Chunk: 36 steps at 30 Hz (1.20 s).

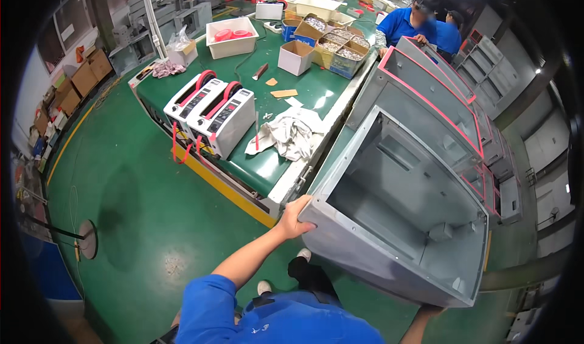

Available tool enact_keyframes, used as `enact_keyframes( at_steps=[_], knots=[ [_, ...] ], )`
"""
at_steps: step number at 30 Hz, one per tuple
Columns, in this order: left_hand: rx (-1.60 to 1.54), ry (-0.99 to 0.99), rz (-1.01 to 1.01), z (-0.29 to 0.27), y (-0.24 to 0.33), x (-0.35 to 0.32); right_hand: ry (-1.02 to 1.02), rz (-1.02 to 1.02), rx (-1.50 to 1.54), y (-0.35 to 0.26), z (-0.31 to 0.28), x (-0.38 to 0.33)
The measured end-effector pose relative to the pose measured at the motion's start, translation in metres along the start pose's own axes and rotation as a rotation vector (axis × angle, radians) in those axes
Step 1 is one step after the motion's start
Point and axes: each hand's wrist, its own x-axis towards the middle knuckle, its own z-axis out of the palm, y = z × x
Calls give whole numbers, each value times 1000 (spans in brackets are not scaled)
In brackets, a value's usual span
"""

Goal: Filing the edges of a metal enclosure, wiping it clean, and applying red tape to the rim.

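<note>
I hold a large open grey metal box (395, 210) in front of me, its open side facing up. My left hand (294, 218) grips its near left corner, fingers over the rim. My right hand (429, 310) is under the box's near right corner, mostly hidden by it. The box sits at the end of a row of similar grey boxes with pink edge strips (438, 94) that runs away along the right of the bench.
A green-topped bench (307, 91) on my left carries two white tape dispensers (213, 115), a crumpled grey cloth (292, 134), a white bin (232, 36) and cardboard boxes of small parts (340, 42). Two people in blue (420, 24) work at the far end. The floor (140, 204) is green.
</note>
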Motion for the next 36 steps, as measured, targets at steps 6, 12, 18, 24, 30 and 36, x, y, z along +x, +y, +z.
enact_keyframes(
  at_steps=[6, 12, 18, 24, 30, 36],
  knots=[
    [-35, -7, -8, 24, -43, 51, -32, -92, 70, 58, 26, 103],
    [-74, -189, -156, -4, -52, 69, 227, 193, -201, 92, 13, 146],
    [1002, 132, -296, -65, -156, 135, -46, 972, -347, 143, -33, 23],
    [962, -33, -541, -74, -240, 187, -746, 861, -883, 59, 130, -116],
    [408, 152, -200, -103, -157, 273, -1372, 183, -599, -128, 311, -148],
    [-69, 112, -72, -129, -18, 321, -1110, 105, -363, -89, 555, -191]
  ],
)
